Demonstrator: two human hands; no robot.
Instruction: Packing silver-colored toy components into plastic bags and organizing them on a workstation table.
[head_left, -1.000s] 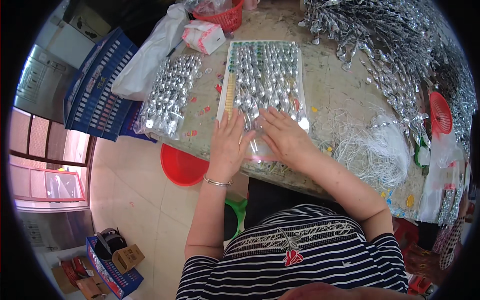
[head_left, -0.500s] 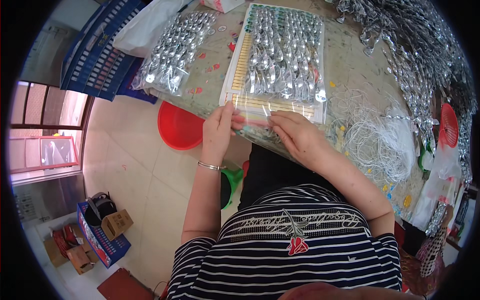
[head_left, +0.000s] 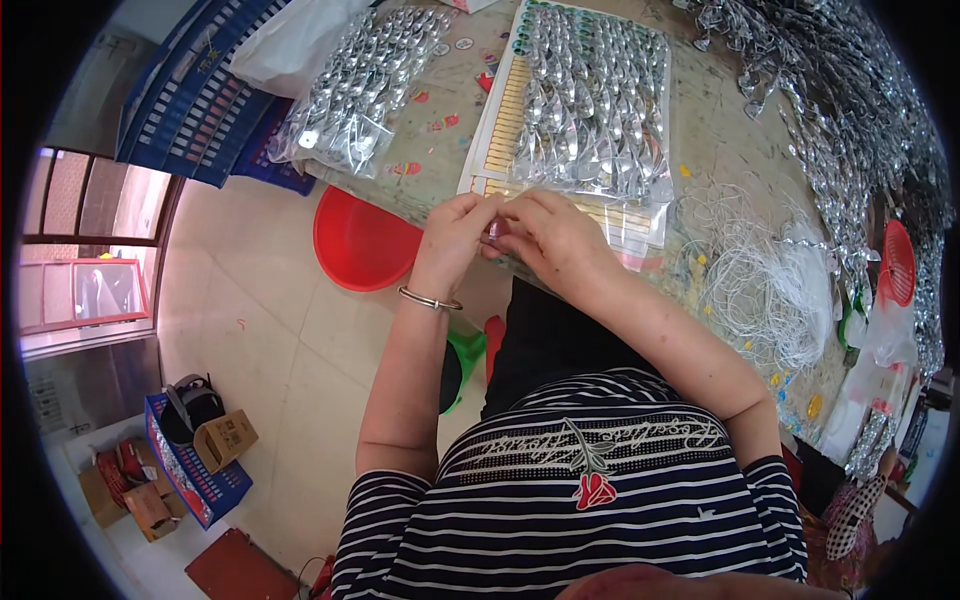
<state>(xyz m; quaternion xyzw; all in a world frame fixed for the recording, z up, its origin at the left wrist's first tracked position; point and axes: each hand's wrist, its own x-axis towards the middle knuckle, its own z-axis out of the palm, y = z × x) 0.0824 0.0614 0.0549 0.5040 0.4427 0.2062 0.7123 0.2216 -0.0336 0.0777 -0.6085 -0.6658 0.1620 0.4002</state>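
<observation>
A clear plastic bag (head_left: 600, 110) with rows of silver twisted strips in it lies on the table over a white sheet with a yellow ladder-like pattern (head_left: 502, 115). My left hand (head_left: 452, 245) and my right hand (head_left: 562, 245) meet at the bag's near left corner, over the table edge. Fingers of both hands are closed in a pinch on the bag's near end, almost touching each other. Just what lies between the fingertips is partly hidden. Farther left, a second clear bag of silver twisted strips (head_left: 375, 90) lies flat.
On the right are a tangle of white string (head_left: 765, 275) and a large heap of silver strips (head_left: 850, 110). A red basket (head_left: 898, 262) stands by the right edge. Blue crates (head_left: 190, 110) stand at the left, a red tub (head_left: 362, 245) below the table edge.
My hands have come together at the bag's near left corner; the right hand moved left. The bags and table appear slightly shifted as the view moved.
</observation>
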